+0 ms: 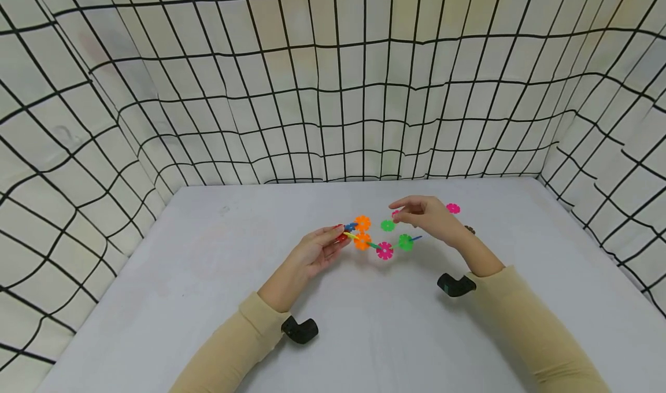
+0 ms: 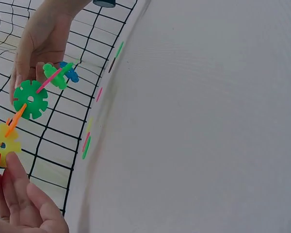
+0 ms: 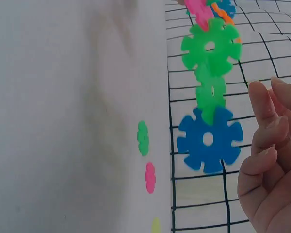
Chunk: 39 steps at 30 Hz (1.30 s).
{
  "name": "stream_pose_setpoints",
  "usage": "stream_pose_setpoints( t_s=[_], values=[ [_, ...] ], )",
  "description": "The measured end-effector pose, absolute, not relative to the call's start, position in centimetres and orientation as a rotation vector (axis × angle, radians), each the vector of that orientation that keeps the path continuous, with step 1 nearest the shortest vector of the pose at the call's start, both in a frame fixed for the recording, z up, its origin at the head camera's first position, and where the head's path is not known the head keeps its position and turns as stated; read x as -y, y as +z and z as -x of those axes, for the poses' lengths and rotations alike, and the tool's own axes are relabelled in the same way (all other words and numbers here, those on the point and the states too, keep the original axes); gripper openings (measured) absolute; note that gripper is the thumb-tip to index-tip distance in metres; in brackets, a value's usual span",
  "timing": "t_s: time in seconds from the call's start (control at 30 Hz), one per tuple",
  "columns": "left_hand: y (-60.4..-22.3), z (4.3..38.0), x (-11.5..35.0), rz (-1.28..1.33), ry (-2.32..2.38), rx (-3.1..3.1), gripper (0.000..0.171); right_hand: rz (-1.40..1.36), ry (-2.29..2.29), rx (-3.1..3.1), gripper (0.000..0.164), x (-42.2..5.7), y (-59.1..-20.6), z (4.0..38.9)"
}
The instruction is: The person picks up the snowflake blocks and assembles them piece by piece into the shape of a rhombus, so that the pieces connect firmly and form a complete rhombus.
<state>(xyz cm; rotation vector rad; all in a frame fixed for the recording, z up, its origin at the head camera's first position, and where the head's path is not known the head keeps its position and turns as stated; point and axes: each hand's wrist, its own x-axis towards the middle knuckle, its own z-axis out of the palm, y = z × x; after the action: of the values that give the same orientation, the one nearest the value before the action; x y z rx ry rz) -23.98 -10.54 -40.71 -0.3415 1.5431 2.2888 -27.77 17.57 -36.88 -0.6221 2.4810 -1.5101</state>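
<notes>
My left hand [image 1: 319,253] pinches a chain of slotted plastic flower discs near its red disc [image 1: 340,232], above the table. An orange disc [image 1: 362,241], a pink disc [image 1: 385,251] and a green disc [image 1: 406,242] follow to the right. At the free end hangs a blue disc [image 3: 208,158]. Another branch carries an upper orange disc [image 1: 362,223]. My right hand [image 1: 428,215] hovers beyond the free end, fingers bent and apart from the chain. No piece shows between its fingers. A yellow disc [image 2: 5,136] lies close to my left fingertips.
Loose discs lie on the white table [image 1: 208,300]: a green one [image 1: 387,225] near my right fingertips, a pink one [image 1: 453,208] and a brown one [image 1: 470,229] beyond the right hand. A black-grid cloth [image 1: 333,92] walls the back and sides.
</notes>
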Motion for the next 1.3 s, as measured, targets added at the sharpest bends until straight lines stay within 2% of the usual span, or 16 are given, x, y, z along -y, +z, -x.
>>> stream_pose_setpoints(
  t_s=[0.7,1.1,1.3],
  values=[
    [-41.0,24.0,11.1,0.296,2.32,-1.462,0.009,0.369,-1.35,-2.819,0.042,-26.1,-38.9,30.2],
    [-41.0,24.1,11.3,0.287,2.344,-1.457,0.014,0.195,-1.125,-2.792,0.039,-28.8,-40.1,32.9],
    [-41.0,24.0,11.3,0.298,2.349,-1.459,0.015,0.096,-1.082,-2.76,0.043,-29.0,-40.6,33.9]
  ],
)
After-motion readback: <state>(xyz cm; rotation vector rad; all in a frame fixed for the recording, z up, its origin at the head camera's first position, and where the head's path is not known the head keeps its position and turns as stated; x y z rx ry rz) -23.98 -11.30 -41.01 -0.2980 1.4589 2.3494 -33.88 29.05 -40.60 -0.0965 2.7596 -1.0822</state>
